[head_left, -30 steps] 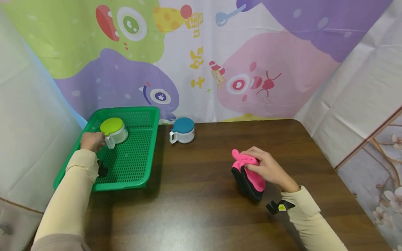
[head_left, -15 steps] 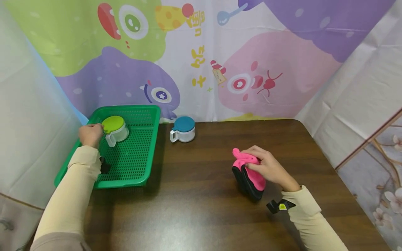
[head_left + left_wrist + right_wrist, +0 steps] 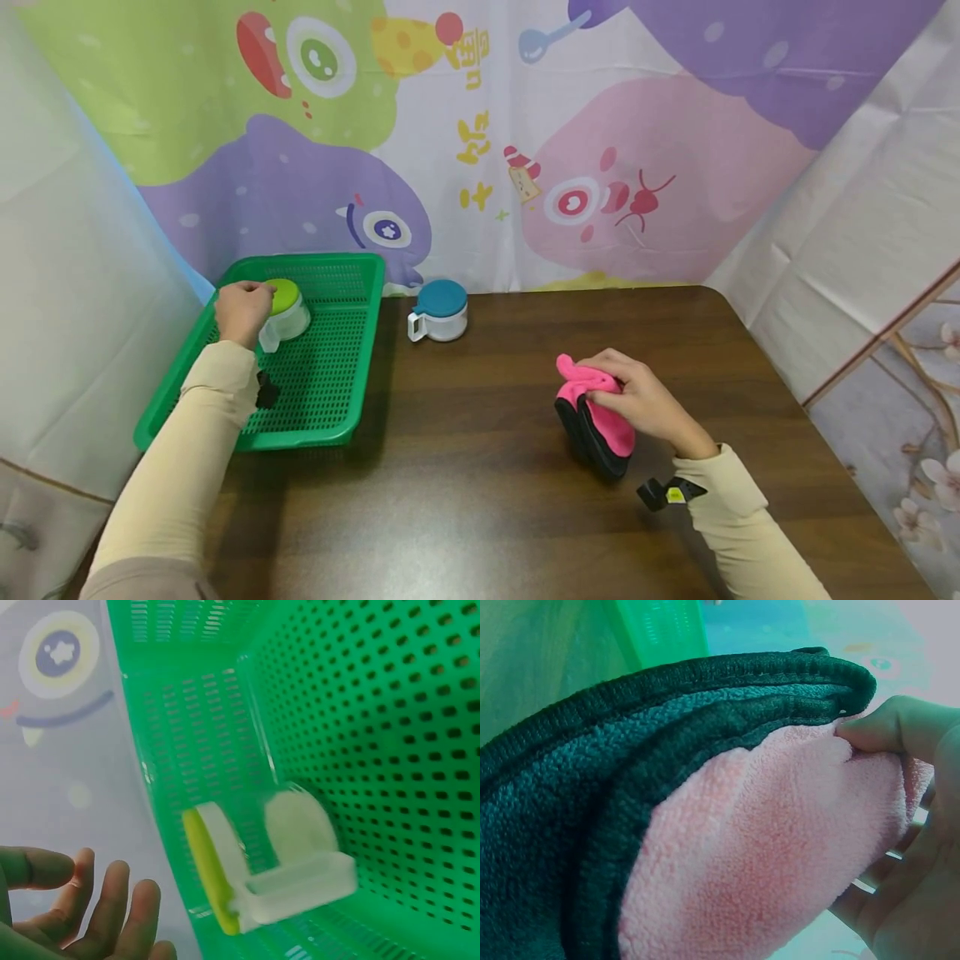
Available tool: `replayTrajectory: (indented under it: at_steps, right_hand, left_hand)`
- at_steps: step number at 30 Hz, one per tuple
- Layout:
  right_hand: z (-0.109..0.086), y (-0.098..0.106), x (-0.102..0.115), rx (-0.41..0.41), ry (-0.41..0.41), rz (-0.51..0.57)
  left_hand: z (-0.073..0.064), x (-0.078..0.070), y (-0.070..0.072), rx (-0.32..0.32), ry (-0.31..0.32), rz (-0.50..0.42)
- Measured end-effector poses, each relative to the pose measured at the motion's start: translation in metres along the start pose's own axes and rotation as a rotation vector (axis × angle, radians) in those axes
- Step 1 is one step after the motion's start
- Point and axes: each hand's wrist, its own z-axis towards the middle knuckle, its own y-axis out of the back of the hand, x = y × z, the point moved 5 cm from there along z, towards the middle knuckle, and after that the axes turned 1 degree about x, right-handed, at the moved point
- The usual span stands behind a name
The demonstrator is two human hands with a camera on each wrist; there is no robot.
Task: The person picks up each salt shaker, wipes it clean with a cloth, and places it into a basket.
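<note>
In the head view my left hand (image 3: 243, 315) is over the left side of the green basket (image 3: 322, 383), overlapping a clear jar (image 3: 291, 323) with a lime-green lid and a white handle. The left wrist view shows that hand's fingers (image 3: 107, 911) loosely bent with nothing between them, apart from the jar's lid (image 3: 208, 870). On the right, my right hand (image 3: 637, 398) grips a folded cloth (image 3: 613, 429), pink on one face and dark on the other, with a black edge. Its thumb presses the pink face (image 3: 765, 825) in the right wrist view; the other fingers are partly behind the cloth.
A similar jar with a blue lid (image 3: 441, 315) stands just right of the basket, near the back edge of the brown wooden table (image 3: 465, 467). Behind the table hangs a cartoon-printed curtain (image 3: 480, 233). White fabric panels (image 3: 847, 250) flank both sides.
My left hand has left the side of the lime-lidded jar's handle, risen and shifted right to overlap the lid. The right hand and cloth have stayed put.
</note>
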Motion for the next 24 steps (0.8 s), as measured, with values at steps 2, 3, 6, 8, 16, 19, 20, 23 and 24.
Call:
replayTrajectory:
  at_steps: [2, 3, 6, 8, 16, 19, 20, 23, 24]
  right_hand:
    - [0.000, 0.000, 0.000, 0.000, -0.004, -0.001]
    - [-0.001, 0.000, 0.000, -0.001, -0.005, 0.000]
    - [-0.001, 0.001, 0.000, -0.001, -0.004, 0.002]
    - [-0.001, 0.001, 0.000, 0.000, -0.003, 0.003]
    - [0.001, 0.000, -0.001, -0.004, 0.008, 0.003]
    - [0.001, 0.000, -0.001, -0.007, 0.008, 0.006]
    - [0.001, -0.001, -0.001, -0.007, 0.009, 0.006]
    - [0.000, -0.001, -0.001, -0.005, 0.004, 0.008]
    - [0.000, -0.001, -0.001, -0.004, 0.001, 0.007]
  left_hand:
    - [-0.001, -0.005, -0.003, 0.014, -0.024, 0.005]
    - [-0.002, -0.007, -0.005, 0.018, -0.036, 0.005]
    - [-0.005, -0.014, -0.009, 0.030, -0.074, 0.004]
    - [-0.008, -0.019, -0.013, 0.029, -0.100, 0.006]
    - [-0.021, -0.034, -0.025, 0.051, -0.145, 0.070]
    - [-0.026, -0.039, -0.031, 0.065, -0.169, 0.073]
    - [-0.027, -0.041, -0.033, 0.071, -0.178, 0.072]
    - [-0.030, -0.046, -0.038, 0.082, -0.204, 0.076]
    - [-0.031, -0.047, -0.040, 0.085, -0.211, 0.088]
